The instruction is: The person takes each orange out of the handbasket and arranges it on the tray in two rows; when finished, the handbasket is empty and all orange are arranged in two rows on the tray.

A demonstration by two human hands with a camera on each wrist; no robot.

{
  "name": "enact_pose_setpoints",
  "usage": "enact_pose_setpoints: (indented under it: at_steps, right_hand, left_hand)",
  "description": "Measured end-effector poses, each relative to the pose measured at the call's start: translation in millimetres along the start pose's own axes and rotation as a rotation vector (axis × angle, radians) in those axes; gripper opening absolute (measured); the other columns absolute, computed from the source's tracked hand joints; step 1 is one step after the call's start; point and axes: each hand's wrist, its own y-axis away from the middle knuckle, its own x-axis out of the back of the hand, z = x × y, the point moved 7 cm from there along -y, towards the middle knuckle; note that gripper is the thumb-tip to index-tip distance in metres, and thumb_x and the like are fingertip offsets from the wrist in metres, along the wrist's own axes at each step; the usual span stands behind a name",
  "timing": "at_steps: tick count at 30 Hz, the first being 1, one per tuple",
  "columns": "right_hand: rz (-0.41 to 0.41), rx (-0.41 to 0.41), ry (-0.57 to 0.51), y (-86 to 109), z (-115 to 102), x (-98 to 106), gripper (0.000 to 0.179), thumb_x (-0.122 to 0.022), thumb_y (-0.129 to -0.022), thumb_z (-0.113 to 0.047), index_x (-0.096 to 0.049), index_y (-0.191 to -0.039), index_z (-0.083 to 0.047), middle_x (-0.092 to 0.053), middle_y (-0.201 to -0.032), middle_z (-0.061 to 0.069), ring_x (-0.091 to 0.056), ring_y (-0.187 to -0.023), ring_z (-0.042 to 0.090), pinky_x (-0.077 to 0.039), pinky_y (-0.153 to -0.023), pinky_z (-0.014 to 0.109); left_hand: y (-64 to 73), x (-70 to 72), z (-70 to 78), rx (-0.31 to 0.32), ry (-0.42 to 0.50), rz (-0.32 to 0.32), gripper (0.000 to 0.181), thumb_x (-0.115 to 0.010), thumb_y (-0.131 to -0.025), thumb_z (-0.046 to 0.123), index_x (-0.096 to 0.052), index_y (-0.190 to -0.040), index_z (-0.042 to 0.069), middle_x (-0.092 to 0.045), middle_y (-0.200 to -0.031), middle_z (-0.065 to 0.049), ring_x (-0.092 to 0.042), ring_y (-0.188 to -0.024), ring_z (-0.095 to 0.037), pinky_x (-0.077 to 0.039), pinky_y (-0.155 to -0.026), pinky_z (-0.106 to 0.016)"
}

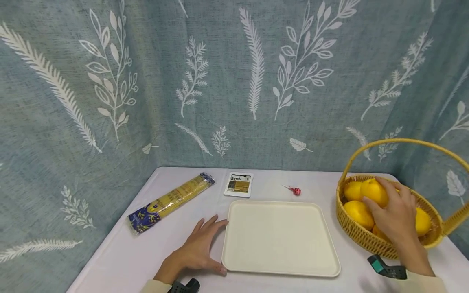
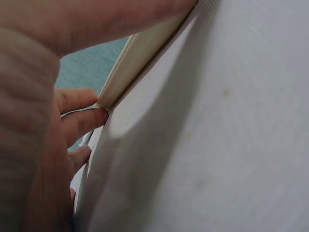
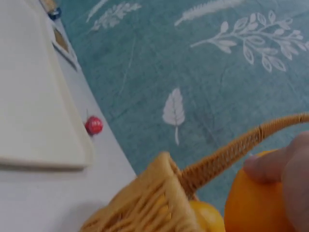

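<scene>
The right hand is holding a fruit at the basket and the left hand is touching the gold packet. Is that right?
Not quite: the left hand touches the edge of the tray, as the head view shows; the packet lies apart from it. The right hand is holding a fruit at the basket.

Tray (image 1: 280,238): cut off by R-wrist view's L edge; only a strip of its side shows in L-wrist view. Basket (image 1: 353,230), R of tray: handle runs past head view's R edge; mostly cropped in R-wrist view. R hand (image 1: 395,211) partly hides held fruit (image 1: 374,193); can't tell no. of other fruits (image 1: 359,213). L hand (image 1: 201,248), at tray's L edge: thumb tip out of L-wrist view. Pkt (image 1: 170,203) L of tray, sachet (image 1: 238,185) behind it: sm. print unreadable. Lollipop (image 1: 296,191), behind tray: wrapper marks too tiny/blurry.
</scene>
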Motion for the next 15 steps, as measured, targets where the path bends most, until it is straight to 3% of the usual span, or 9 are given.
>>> enact_pose_setpoints:
  at_steps: [4,7,15]
  right_hand:
    - [0.072,0.095,-0.065,0.5,-23,2,0.064,-0.080,-0.084,-0.008,-0.053,-0.142,-0.001,-0.047,-0.134,0.030,-0.041,-0.120,0.055,-0.036,-0.093,0.071]
    - [0.080,0.163,-0.074,2.0,-41,-2,0.064,-0.082,-0.080,-0.006,-0.056,-0.139,-0.001,-0.051,-0.130,0.028,-0.046,-0.116,0.052,-0.041,-0.084,0.067]
    - [0.019,0.240,-0.154,5.1,-85,-36,0.064,-0.084,-0.081,-0.007,-0.056,-0.138,-0.004,-0.053,-0.127,0.025,-0.051,-0.111,0.045,-0.050,-0.084,0.065]
  left_hand:
    - [0.8,1.7,-1.0,-0.007,-0.001,0.015,0.130,-0.095,-0.046,0.062,-0.040,-0.152,0.012,-0.039,-0.159,-0.017,-0.023,-0.152,-0.041,-0.003,-0.126,-0.061]
    - [0.6,2.0,0.0,-0.016,0.001,0.024,0.129,-0.095,-0.046,0.062,-0.041,-0.151,0.012,-0.041,-0.158,-0.016,-0.023,-0.152,-0.040,-0.004,-0.126,-0.062]
    - [-0.1,2.1,1.3,-0.041,-0.013,0.039,0.130,-0.096,-0.045,0.062,-0.041,-0.150,0.008,-0.043,-0.156,-0.017,-0.026,-0.151,-0.041,-0.006,-0.126,-0.064]
